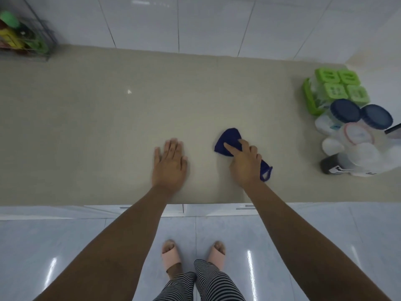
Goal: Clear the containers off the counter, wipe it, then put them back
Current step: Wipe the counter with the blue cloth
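On the beige counter [86,118] my right hand [244,162] presses a dark blue cloth [229,141] flat against the surface, fingers spread over it, with a corner of cloth sticking out behind the wrist. My left hand [169,164] rests palm-down on the bare counter to the left of the cloth, fingers straight. The containers are bunched at the counter's right end: green-lidded boxes [341,86], two jars with dark blue lids [360,114], several white-lidded tubs [355,148] and a dark jar [331,165].
A wire rack [26,38] with green and yellow items stands at the back left corner. White tiled wall runs behind the counter. The counter's front edge and cabinet fronts [184,210] lie just below my wrists, above the glossy tiled floor.
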Motion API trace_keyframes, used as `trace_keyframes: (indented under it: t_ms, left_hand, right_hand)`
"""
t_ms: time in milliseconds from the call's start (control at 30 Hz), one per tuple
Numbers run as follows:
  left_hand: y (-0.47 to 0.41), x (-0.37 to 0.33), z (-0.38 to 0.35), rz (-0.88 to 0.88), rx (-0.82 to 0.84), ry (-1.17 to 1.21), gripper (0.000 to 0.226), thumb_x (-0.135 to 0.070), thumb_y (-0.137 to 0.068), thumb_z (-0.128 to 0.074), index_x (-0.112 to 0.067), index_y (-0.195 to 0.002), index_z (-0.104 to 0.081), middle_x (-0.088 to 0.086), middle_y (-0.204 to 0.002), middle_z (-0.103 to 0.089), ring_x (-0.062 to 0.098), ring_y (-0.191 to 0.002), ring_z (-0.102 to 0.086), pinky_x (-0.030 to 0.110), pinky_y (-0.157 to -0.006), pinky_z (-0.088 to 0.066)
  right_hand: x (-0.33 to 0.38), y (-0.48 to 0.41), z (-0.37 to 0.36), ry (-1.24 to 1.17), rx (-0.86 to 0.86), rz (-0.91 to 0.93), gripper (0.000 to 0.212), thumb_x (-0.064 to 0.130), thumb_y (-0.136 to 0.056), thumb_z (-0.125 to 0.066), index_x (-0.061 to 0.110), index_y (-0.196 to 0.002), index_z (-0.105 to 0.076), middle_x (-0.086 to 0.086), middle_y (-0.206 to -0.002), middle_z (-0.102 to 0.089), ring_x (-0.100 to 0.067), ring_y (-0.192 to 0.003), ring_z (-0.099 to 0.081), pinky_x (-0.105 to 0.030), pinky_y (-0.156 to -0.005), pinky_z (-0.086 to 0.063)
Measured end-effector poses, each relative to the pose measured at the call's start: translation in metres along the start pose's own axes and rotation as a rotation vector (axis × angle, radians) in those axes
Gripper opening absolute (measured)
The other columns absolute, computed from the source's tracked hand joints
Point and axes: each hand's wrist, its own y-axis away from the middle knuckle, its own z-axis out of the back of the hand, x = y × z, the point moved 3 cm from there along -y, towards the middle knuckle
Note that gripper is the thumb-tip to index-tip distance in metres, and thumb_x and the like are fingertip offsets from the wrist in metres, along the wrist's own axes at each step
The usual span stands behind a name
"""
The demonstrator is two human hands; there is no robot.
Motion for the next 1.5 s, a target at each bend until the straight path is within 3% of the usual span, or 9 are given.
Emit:
trace_keyframes:
  t_ms: [167, 367, 500, 667, 833, 967, 1167, 1333, 1500]
  left_hand:
    - [0.002, -0.001, 0.001, -0.007, -0.002, -0.003, 0.074, -0.043, -0.085, 0.002, -0.014, -0.15, -0.02, 0.005, -0.159, -0.016, 0.019, -0.148, -0.009, 0.045, -0.119, -0.001]
    - [0.011, -0.012, 0.002, 0.102, 0.043, 0.01, 0.055, -0.033, -0.1, -0.015, -0.012, -0.151, -0.016, 0.005, -0.16, -0.011, 0.019, -0.149, -0.004, 0.045, -0.12, -0.001]
    - [0.028, -0.031, -0.002, 0.131, 0.054, 0.021, 0.054, -0.032, -0.101, -0.02, -0.013, -0.151, -0.013, 0.004, -0.161, -0.008, 0.018, -0.149, -0.001, 0.044, -0.12, 0.002]
    - [0.043, -0.043, -0.01, 0.133, 0.034, -0.012, 0.072, -0.042, -0.087, 0.003, -0.013, -0.151, -0.014, 0.005, -0.16, -0.01, 0.019, -0.149, -0.003, 0.044, -0.119, 0.001]
    - [0.045, -0.041, -0.013, 0.123, -0.026, -0.017, 0.08, -0.046, -0.083, 0.008, -0.012, -0.15, -0.018, 0.005, -0.159, -0.015, 0.02, -0.148, -0.008, 0.044, -0.119, -0.002]
    - [0.045, -0.041, -0.014, 0.126, -0.023, -0.018, 0.077, -0.045, -0.085, 0.005, -0.013, -0.15, -0.02, 0.005, -0.159, -0.016, 0.02, -0.148, -0.009, 0.044, -0.119, -0.002]
    - [0.045, -0.042, -0.013, 0.125, -0.035, 0.012, 0.078, -0.046, -0.084, 0.003, -0.012, -0.149, -0.024, 0.006, -0.158, -0.02, 0.021, -0.148, -0.012, 0.045, -0.119, -0.003]
    - [0.048, -0.031, -0.011, 0.136, -0.031, 0.017, 0.078, -0.046, -0.085, 0.003, -0.011, -0.149, -0.024, 0.007, -0.158, -0.021, 0.022, -0.148, -0.013, 0.046, -0.119, -0.007]
    - [0.059, 0.013, 0.001, 0.233, -0.045, 0.002, 0.082, -0.049, -0.082, 0.007, -0.011, -0.149, -0.021, 0.006, -0.159, -0.017, 0.02, -0.148, -0.009, 0.044, -0.118, -0.003]
  right_hand:
    - [-0.032, 0.084, -0.014, -0.06, -0.135, 0.232, 0.066, -0.007, -0.073, -0.053, 0.039, -0.12, -0.062, -0.002, -0.136, -0.052, -0.025, -0.108, -0.045, -0.043, -0.087, -0.042]
    - [-0.086, 0.105, -0.004, -0.133, -0.042, 0.436, 0.07, -0.015, -0.074, -0.061, 0.041, -0.117, -0.063, -0.001, -0.133, -0.055, -0.021, -0.109, -0.043, -0.047, -0.087, -0.048]
    - [-0.12, 0.063, 0.015, -0.118, -0.062, 0.319, 0.069, -0.016, -0.076, -0.058, 0.039, -0.118, -0.062, -0.007, -0.13, -0.057, -0.033, -0.101, -0.052, -0.05, -0.084, -0.049]
    - [-0.097, 0.046, 0.016, -0.09, -0.101, 0.069, 0.06, -0.007, -0.083, -0.049, 0.035, -0.124, -0.061, -0.011, -0.136, -0.053, -0.037, -0.101, -0.05, -0.044, -0.082, -0.044]
    - [-0.039, 0.085, -0.008, -0.11, -0.003, 0.404, 0.059, 0.003, -0.075, -0.046, 0.037, -0.121, -0.063, -0.005, -0.131, -0.058, -0.031, -0.098, -0.052, -0.043, -0.079, -0.045]
    - [-0.073, 0.092, -0.007, -0.121, 0.005, 0.528, 0.061, 0.0, -0.079, -0.048, 0.041, -0.123, -0.058, 0.001, -0.134, -0.055, -0.019, -0.101, -0.043, -0.038, -0.083, -0.044]
    - [-0.159, 0.066, 0.029, 0.014, -0.129, 0.121, 0.065, -0.006, -0.077, -0.055, 0.035, -0.128, -0.057, -0.013, -0.133, -0.054, -0.036, -0.092, -0.052, -0.043, -0.078, -0.048]
    - [-0.149, 0.041, 0.032, 0.025, -0.119, -0.281, 0.06, 0.003, -0.089, -0.047, 0.035, -0.14, -0.042, -0.01, -0.147, -0.034, -0.037, -0.118, -0.038, -0.049, -0.1, -0.031]
    - [-0.103, 0.038, 0.022, 0.057, -0.151, -0.328, 0.062, 0.009, -0.089, -0.049, 0.032, -0.145, -0.035, -0.012, -0.149, -0.029, -0.036, -0.119, -0.037, -0.048, -0.101, -0.031]
